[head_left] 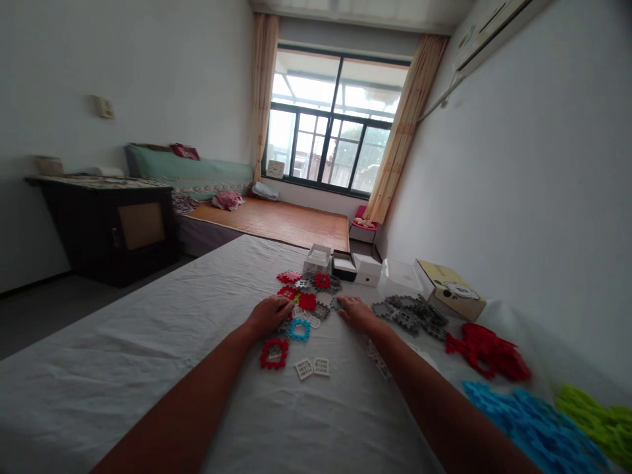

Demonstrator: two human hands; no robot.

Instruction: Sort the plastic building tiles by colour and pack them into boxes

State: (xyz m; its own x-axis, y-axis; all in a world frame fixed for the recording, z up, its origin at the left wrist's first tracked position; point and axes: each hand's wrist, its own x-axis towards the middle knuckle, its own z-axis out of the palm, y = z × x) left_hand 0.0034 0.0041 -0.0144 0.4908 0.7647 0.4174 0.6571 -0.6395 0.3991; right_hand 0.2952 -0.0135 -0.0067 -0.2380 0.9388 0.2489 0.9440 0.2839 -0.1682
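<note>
My left hand point(270, 313) lies at the left side of a cluster of notched plastic building pieces, its fingers curled and pressed together; what is under them is hidden. My right hand point(355, 313) reaches in from the other side, fingertips closed at a small grey piece point(336, 303). Between the hands are a red piece point(307, 301), a dark grey piece point(322, 311) and white lattice window pieces point(314, 322). Closer to me lie a blue square frame point(299, 330), a red square frame point(274, 354) and two white window pieces point(321, 367).
Grey pieces point(412, 314), red pieces point(488, 351), blue pieces point(533, 424) and lime-green pieces point(595, 415) are heaped along the right. Behind the cluster stand small boxes point(368, 268), a clear plastic container point(399, 280) and a yellow-topped box point(451, 289). White cloth point(187, 322) covers the table.
</note>
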